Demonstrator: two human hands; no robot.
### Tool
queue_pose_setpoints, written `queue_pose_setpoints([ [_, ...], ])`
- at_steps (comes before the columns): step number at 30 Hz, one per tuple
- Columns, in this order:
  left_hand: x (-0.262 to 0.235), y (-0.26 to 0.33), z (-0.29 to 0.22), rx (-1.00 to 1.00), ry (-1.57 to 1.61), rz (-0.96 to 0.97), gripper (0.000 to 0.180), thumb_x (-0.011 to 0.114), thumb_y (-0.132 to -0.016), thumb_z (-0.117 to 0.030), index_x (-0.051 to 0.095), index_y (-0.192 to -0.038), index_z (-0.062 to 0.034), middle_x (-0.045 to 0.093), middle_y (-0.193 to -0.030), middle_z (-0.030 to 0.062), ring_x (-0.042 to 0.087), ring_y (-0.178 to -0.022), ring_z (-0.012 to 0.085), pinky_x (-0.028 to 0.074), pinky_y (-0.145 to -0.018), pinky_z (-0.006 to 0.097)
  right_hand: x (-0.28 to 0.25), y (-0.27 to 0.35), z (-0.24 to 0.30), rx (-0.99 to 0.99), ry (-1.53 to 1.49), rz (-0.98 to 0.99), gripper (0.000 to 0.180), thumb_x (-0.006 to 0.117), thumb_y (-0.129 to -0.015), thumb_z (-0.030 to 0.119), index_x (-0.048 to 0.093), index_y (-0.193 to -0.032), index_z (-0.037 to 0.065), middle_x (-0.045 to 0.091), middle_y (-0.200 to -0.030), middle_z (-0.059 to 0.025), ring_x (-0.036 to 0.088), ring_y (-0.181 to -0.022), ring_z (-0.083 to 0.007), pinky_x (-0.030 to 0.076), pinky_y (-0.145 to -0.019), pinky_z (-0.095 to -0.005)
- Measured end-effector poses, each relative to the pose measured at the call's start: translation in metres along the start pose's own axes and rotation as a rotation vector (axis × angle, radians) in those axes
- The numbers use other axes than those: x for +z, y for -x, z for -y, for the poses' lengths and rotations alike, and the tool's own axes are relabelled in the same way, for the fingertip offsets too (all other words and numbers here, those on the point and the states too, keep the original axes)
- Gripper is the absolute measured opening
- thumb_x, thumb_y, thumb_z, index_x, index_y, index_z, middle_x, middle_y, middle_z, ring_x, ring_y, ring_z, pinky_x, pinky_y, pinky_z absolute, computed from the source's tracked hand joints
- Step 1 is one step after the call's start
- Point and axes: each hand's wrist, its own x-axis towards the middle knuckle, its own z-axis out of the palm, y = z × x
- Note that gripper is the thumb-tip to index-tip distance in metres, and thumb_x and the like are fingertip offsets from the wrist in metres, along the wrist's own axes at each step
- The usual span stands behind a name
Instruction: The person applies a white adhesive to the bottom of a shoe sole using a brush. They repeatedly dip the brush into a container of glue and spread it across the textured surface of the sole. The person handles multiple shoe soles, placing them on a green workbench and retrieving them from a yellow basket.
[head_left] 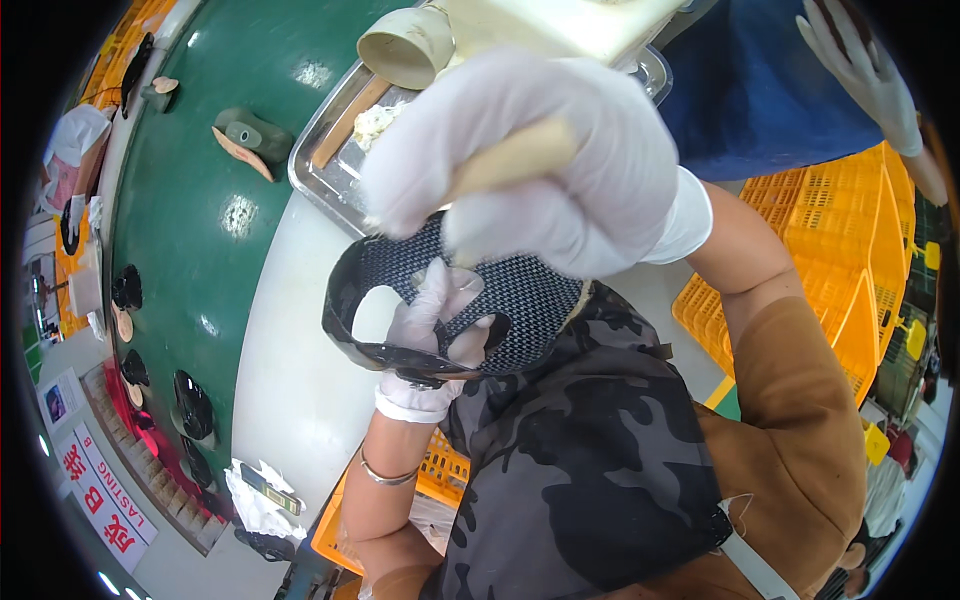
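Right up close, the gloved right hand (pixel 560 150) has its grip clamped around a pale stick (pixel 515 157), tip out of sight. Just below, the left hand (pixel 432 312) clamps the dark mesh shoe upper (pixel 535 305) in front of the body, fingers showing through an opening, seemingly bracing it. Beyond, a metal tray (pixel 322 186) sits handily near on the white surface (pixel 285 300).

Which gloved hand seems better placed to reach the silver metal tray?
Probably the right hand: holding a pale cylindrical rod, it appears nearer the tray. The left hand holds the black-and-grey woven shoe upper.
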Motion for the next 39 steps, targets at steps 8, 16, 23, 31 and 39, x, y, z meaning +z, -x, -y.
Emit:
queue_pose_setpoints([
  [8, 0.016, 0.007, 0.000, 0.004, -0.177, -0.092, 0.019, 0.051, -0.089, -0.019, 0.050, -0.096, -0.0002, 0.058, -0.081, 0.0089, 0.058, -0.061, 0.0157, 0.049, -0.052, 0.023, -0.004, 0.007, 0.000, -0.121, 0.347, 0.077, 0.016, 0.063, -0.079, 0.024, 0.058, -0.085, 0.010, 0.062, -0.078, -0.0023, 0.061, -0.071, -0.0237, 0.048, -0.061, -0.0289],
  [16, 0.017, 0.010, 0.004, 0.156, -0.158, -0.204, 0.032, 0.051, -0.090, -0.033, 0.052, -0.092, -0.0016, 0.057, -0.074, 0.0078, 0.056, -0.053, 0.0144, 0.045, -0.046, 0.021, -0.022, 0.029, 0.014, 0.041, 0.249, 0.039, 0.011, 0.058, -0.084, 0.011, 0.053, -0.089, 0.002, 0.063, -0.082, -0.0113, 0.063, -0.069, -0.0224, 0.050, -0.061, -0.0280],
  [23, 0.006, 0.024, 0.004, 0.289, -0.244, -0.178, 0.034, 0.045, -0.093, -0.035, 0.053, -0.093, -0.0013, 0.057, -0.068, 0.0082, 0.054, -0.048, 0.0116, 0.033, -0.035, 0.018, -0.006, 0.041, -0.001, 0.105, 0.140, -0.046, 0.011, 0.049, -0.089, 0.009, 0.049, -0.088, -0.002, 0.061, -0.081, -0.0104, 0.061, -0.070, -0.0163, 0.049, -0.064, -0.0249],
  [31, 0.009, 0.028, 0.017, 0.459, -0.255, -0.302, 0.035, 0.042, -0.094, -0.033, 0.054, -0.092, -0.0005, 0.053, -0.067, 0.0035, 0.051, -0.046, 0.0102, 0.036, -0.037, 0.019, 0.009, 0.040, 0.005, 0.089, 0.100, -0.226, 0.010, 0.055, -0.087, 0.013, 0.054, -0.088, 0.004, 0.060, -0.075, -0.0066, 0.060, -0.064, -0.0190, 0.047, -0.058, -0.0264],
  [39, 0.004, 0.024, 0.039, 0.665, -0.182, -0.397, 0.036, 0.038, -0.096, -0.030, 0.050, -0.088, 0.0032, 0.054, -0.077, 0.0076, 0.050, -0.050, 0.0107, 0.044, -0.048, 0.020, -0.002, 0.053, 0.005, 0.112, 0.269, -0.024, 0.008, 0.046, -0.091, 0.007, 0.045, -0.085, 0.001, 0.060, -0.080, -0.0106, 0.060, -0.066, -0.0153, 0.049, -0.061, -0.0240],
])
